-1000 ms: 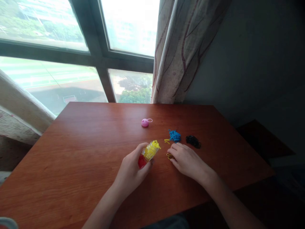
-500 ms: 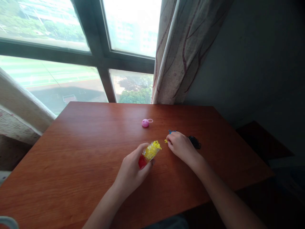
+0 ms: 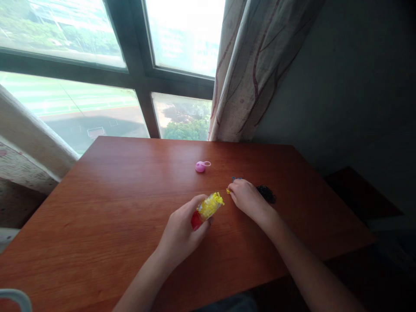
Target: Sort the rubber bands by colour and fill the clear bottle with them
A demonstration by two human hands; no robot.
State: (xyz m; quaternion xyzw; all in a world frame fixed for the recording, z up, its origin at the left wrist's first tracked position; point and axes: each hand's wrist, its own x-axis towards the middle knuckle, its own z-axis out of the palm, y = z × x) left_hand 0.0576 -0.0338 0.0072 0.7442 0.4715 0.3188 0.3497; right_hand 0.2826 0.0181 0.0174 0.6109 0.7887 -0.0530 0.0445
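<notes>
One yellow-filled container (image 3: 210,206), grasped in your left hand (image 3: 182,225); one pink looped dome (image 3: 200,167); one black pile (image 3: 267,194); one blue pile (image 3: 234,178), mostly covered since a second ago by your right hand (image 3: 247,196), whose grasp I cannot tell.

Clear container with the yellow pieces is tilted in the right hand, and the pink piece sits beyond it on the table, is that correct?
No: the head view shows the clear container of yellow pieces tilted in the left hand. The pink piece does sit beyond it on the table.
</notes>
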